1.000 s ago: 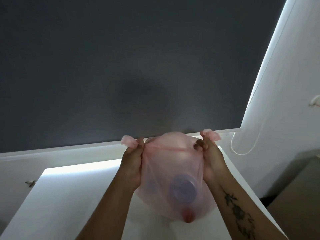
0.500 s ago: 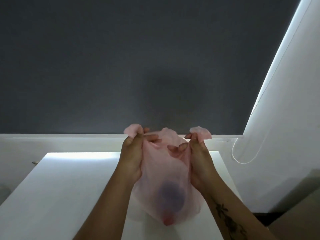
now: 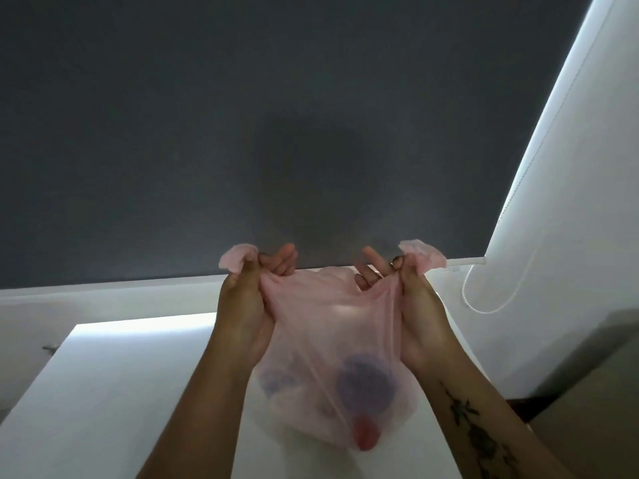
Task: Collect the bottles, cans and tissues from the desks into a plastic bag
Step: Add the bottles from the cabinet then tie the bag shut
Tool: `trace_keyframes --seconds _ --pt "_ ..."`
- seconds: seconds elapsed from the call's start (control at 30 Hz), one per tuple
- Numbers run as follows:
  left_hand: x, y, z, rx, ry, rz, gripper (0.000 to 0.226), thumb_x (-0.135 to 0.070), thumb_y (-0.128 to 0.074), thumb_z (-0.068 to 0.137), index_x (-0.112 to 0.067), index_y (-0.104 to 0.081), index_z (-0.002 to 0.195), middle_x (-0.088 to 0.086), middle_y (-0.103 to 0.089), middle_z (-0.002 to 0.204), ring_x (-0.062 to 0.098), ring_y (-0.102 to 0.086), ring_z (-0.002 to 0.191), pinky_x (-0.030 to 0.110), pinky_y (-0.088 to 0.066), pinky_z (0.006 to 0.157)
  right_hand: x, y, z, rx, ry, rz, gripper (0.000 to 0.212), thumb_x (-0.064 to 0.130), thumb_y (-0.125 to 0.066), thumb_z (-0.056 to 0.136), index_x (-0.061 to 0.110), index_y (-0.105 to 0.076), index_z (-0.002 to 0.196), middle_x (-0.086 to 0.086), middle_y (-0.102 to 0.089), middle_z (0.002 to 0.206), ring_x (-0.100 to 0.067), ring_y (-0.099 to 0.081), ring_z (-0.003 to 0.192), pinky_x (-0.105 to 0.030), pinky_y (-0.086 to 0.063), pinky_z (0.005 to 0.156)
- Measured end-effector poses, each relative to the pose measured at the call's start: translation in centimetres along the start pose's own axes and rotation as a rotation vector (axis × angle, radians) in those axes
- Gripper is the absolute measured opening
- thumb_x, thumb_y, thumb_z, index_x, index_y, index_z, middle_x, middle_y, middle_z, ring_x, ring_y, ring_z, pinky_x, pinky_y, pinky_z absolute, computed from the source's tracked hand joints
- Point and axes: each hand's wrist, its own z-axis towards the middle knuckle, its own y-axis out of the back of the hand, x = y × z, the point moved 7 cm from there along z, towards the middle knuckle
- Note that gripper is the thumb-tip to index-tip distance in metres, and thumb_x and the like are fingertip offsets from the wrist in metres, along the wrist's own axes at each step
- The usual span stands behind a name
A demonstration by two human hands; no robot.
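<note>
A thin pink plastic bag (image 3: 332, 340) hangs between both hands over the white desk (image 3: 121, 392). My left hand (image 3: 243, 312) pinches the bag's left handle, whose end sticks out above the thumb. My right hand (image 3: 418, 312) pinches the right handle the same way, with its other fingers spread behind the bag's mouth. Through the film I see a round dark purple shape (image 3: 366, 382), a smaller purple patch (image 3: 280, 380) and a red cap-like thing (image 3: 364, 437) at the bottom. What these are exactly is blurred by the plastic.
A dark grey roller blind (image 3: 276, 115) fills the wall behind the desk, with its bead cord (image 3: 484, 305) looping at the right. A white wall (image 3: 570, 202) rises on the right. A dark gap and grey surface (image 3: 587, 409) lie right of the desk.
The two handles have been pulled apart again after coming closer together, stretching the bag's mouth wider. My right fingers now spread out behind the bag. The view shifted slightly.
</note>
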Motion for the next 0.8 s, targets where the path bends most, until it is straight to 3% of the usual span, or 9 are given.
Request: trace_keyframes --seconds 0.07,0.13,0.2,0.27,0.43,0.53,0.63,0.73,0.8 --pt "0.6 -0.3 0.7 0.055 0.065 -0.026 0.03 -0.026 -0.038 0.106 -0.014 -0.052 0.082 0.006 -0.075 0.083 0.017 -0.073 0.081 0.031 -0.052 0.08 -1.2 -0.9 0.0 -0.01 -0.035 -0.009 0.045 0.049 -0.039 0.099 0.019 -0.063 0.076 -0.008 -0.072 0.082 -0.024 -0.07 0.082 -0.04 -0.051 0.084" --pt "1.3 0.0 0.7 0.061 0.086 0.132 0.03 -0.029 -0.041 0.105 -0.014 -0.058 0.085 -0.004 -0.059 0.057 0.012 -0.057 0.056 0.026 -0.045 0.063 -1.9 -1.2 -0.1 -0.119 0.008 -0.031 0.035 0.047 -0.045 0.098 0.019 -0.056 0.081 0.001 -0.045 0.052 -0.014 -0.046 0.047 -0.026 -0.047 0.055" --pt "1.9 0.4 0.6 0.094 0.078 0.251 0.033 -0.033 -0.039 0.105 -0.011 -0.062 0.094 -0.004 -0.039 0.051 0.01 -0.037 0.046 0.021 -0.035 0.05 -2.1 -1.2 -0.3 -0.209 0.083 -0.119 0.029 0.043 -0.043 0.1 0.017 -0.05 0.089 0.001 -0.028 0.052 -0.012 -0.026 0.042 -0.021 -0.032 0.042" --pt "2.1 0.7 0.5 0.138 0.104 0.286 0.036 -0.036 -0.037 0.105 -0.01 -0.061 0.101 -0.002 -0.031 0.056 0.01 -0.028 0.045 0.02 -0.027 0.047 -2.4 -1.1 -0.6 -0.245 0.119 -0.192 0.029 0.041 -0.039 0.102 0.015 -0.049 0.094 0.001 -0.025 0.055 -0.012 -0.021 0.044 -0.022 -0.027 0.042" --pt "2.4 0.1 -0.5 0.242 0.275 0.186 0.046 -0.036 -0.042 0.101 -0.021 -0.048 0.058 0.002 -0.037 0.062 0.014 -0.028 0.054 0.03 -0.028 0.057 -1.8 -1.6 -1.4 -0.214 0.103 -0.274 0.032 0.045 -0.048 0.094 0.014 -0.054 0.098 -0.003 -0.016 0.068 -0.015 -0.02 0.054 -0.026 -0.027 0.047" --pt "2.1 -0.6 -0.5 0.283 0.228 0.118 0.038 -0.029 -0.042 0.104 -0.014 -0.071 0.084 0.001 -0.05 0.071 0.012 -0.037 0.054 0.027 -0.034 0.059 -1.3 -2.0 -1.4 -0.138 0.034 -0.313 0.028 0.035 -0.054 0.086 0.008 -0.05 0.079 -0.003 -0.023 0.065 -0.015 -0.027 0.053 -0.029 -0.03 0.05" --pt "1.8 -1.5 0.0 0.295 0.144 0.154 0.028 -0.022 -0.047 0.102 -0.006 -0.066 0.115 0.001 -0.054 0.072 0.01 -0.038 0.051 0.019 -0.038 0.054 -0.7 -1.9 -1.2 -0.076 0.04 -0.27 0.022 0.027 -0.05 0.095 0.014 -0.062 0.081 -0.004 -0.046 0.065 -0.015 -0.045 0.055 -0.027 -0.042 0.055" --pt "1.4 -2.3 0.4 0.271 0.097 0.099 0.013 -0.014 -0.047 0.102 -0.01 -0.059 0.104 0.0 -0.047 0.061 0.01 -0.035 0.046 0.019 -0.039 0.047 0.5 -1.6 -0.5 -0.077 0.11 -0.307 0.023 0.031 -0.049 0.099 0.013 -0.063 0.102 -0.002 -0.05 0.06 -0.017 -0.055 0.055 -0.032 -0.053 0.062" --pt "1.3 -2.7 0.4 0.23 0.095 0.018 0.017 -0.014 -0.042 0.104 -0.014 -0.051 0.089 -0.001 -0.036 0.058 0.01 -0.03 0.045 0.021 -0.038 0.047 1.0 -1.2 0.0 -0.103 0.106 -0.322 0.025 0.035 -0.051 0.099 0.014 -0.06 0.109 0.001 -0.039 0.057 -0.013 -0.041 0.046 -0.03 -0.047 0.054"
